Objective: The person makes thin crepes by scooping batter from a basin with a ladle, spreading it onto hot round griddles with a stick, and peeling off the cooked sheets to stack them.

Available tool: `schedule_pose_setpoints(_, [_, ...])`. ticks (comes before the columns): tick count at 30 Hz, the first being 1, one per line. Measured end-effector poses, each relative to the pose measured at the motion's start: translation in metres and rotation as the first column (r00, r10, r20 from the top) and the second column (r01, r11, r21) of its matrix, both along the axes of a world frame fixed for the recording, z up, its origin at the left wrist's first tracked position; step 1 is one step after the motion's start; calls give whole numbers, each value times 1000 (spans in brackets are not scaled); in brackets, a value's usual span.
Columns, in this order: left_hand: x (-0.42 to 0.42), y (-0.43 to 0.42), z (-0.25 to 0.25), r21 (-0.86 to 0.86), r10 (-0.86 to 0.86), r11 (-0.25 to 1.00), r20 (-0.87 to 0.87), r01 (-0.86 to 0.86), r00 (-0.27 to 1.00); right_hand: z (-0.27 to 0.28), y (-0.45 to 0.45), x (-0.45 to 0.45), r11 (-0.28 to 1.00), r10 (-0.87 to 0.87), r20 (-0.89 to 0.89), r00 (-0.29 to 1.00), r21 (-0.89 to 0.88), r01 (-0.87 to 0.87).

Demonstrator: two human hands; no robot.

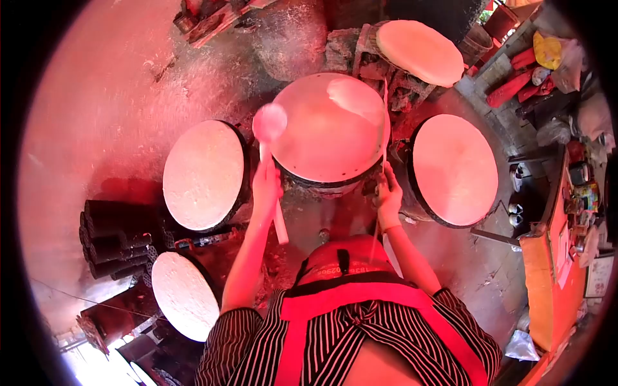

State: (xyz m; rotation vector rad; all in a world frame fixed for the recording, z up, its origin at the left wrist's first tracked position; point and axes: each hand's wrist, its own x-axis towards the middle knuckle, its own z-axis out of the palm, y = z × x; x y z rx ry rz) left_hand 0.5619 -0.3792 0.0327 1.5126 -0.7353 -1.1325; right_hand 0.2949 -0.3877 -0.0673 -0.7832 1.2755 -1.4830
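Note:
My left hand [266, 190] is closed around the handle of a pale ladle [270, 123]. The ladle's rounded bowl hangs over the left edge of a round griddle [322, 145]. A whiter patch of batter [354, 100] lies toward the griddle's far right side. At the griddle's lower right edge, my right hand [389, 198] grips a long, thin, flat stick [385, 128]. It stands nearly upright in view, running along the griddle's right rim. Whether it is a spatula or a plain stick, I cannot tell.
Round griddles with pale flat layers stand at left [203, 177], right [455, 170] and lower left [185, 296]. Another pale disc [420, 53] rests at the back right. Dark coal briquettes [116, 241] are stacked at left. A cluttered orange-sided table [547, 283] stands far right.

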Motion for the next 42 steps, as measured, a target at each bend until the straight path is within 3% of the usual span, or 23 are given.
schedule_pose_setpoints(1, [9, 21, -14, 80, -40, 996, -91, 48, 995, -4, 0, 13, 999, 32, -50, 998, 10, -31])
schedule_pose_setpoints(3, [5, 58, -24, 147, 27, 989, -49, -19, 998, -9, -16, 38, 995, 96, -143, 985, 29, -93])
schedule_pose_setpoints(4, [5, 76, -22, 194, -7, 981, -80, 22, 997, -5, -27, 50, 985, 152, -179, 972, -55, -164])
schedule_pose_setpoints(6, [-3, 100, -10, 245, 30, 970, -153, 9, 988, -15, -60, 73, 983, 177, -202, 963, 85, -163])
schedule_pose_setpoints(8, [-8, 117, -15, 224, 86, 974, -229, -34, 970, -11, -70, 72, 951, 291, -166, 942, 155, -267])
schedule_pose_setpoints(11, [-14, 134, -25, 209, 118, 976, -255, -65, 960, 25, -65, 33, 856, 460, 81, 884, 224, -466])
schedule_pose_setpoints(13, [-13, 140, -29, 233, 92, 972, -236, -36, 967, 32, -47, 12, 940, 308, -79, 948, 176, -291])
schedule_pose_setpoints(15, [-14, 146, -30, 239, 106, 970, -264, -41, 959, 22, -35, -1, 979, 148, -65, 987, 151, -137])
schedule_pose_setpoints(16, [-16, 148, -31, 242, 112, 969, -276, -44, 955, 6, -39, -9, 971, 191, -85, 978, 160, -176])
schedule_pose_setpoints(19, [-26, 152, -28, 256, 168, 962, -279, -96, 945, -3, -66, 14, 940, 340, -379, 861, 174, -295])
schedule_pose_setpoints(21, [-34, 155, -30, 257, 195, 958, -259, -127, 946, -20, -96, 36, 914, 399, -434, 807, 121, -387])
schedule_pose_setpoints(24, [-52, 158, -36, 251, 266, 947, -252, -202, 931, -17, -111, 42, 809, 587, -310, 747, 213, -548])
schedule_pose_setpoints(25, [-58, 159, -38, 247, 294, 941, -252, -232, 922, 37, -98, 33, 727, 681, -174, 711, 279, -628])
schedule_pose_setpoints(27, [-71, 162, -42, 268, 367, 914, -222, -305, 903, 46, -96, 9, 603, 779, 84, 622, 171, -779])
schedule_pose_setpoints(28, [-76, 163, -43, 278, 402, 898, -205, -341, 892, 80, -91, -14, 536, 807, 114, 580, 271, -800])
schedule_pose_setpoints(29, [-82, 166, -44, 275, 421, 890, -189, -363, 887, 58, -102, -35, 564, 783, 75, 618, 333, -755])
schedule_pose_setpoints(31, [-95, 170, -45, 272, 463, 869, -157, -413, 872, 50, -114, -48, 798, 503, -61, 862, 416, -437])
schedule_pose_setpoints(35, [-119, 175, -36, 270, 526, 836, -150, -477, 837, 7, -161, -43, 685, 720, -157, 676, 315, -657])
schedule_pose_setpoints(36, [-124, 175, -40, 264, 537, 831, -159, -489, 828, 25, -160, -33, 646, 762, -186, 620, 286, -708])
schedule_pose_setpoints(37, [-130, 176, -41, 259, 549, 826, -167, -501, 819, 41, -154, -20, 619, 780, -180, 600, 365, -695])
schedule_pose_setpoints(39, [-142, 175, -40, 259, 587, 800, -154, -541, 795, 39, -151, -10, 553, 832, -174, 527, 349, -757])
schedule_pose_setpoints(42, [-152, 176, -37, 264, 645, 757, -158, -598, 748, 61, -143, -40, 375, 926, -107, 362, 388, -842])
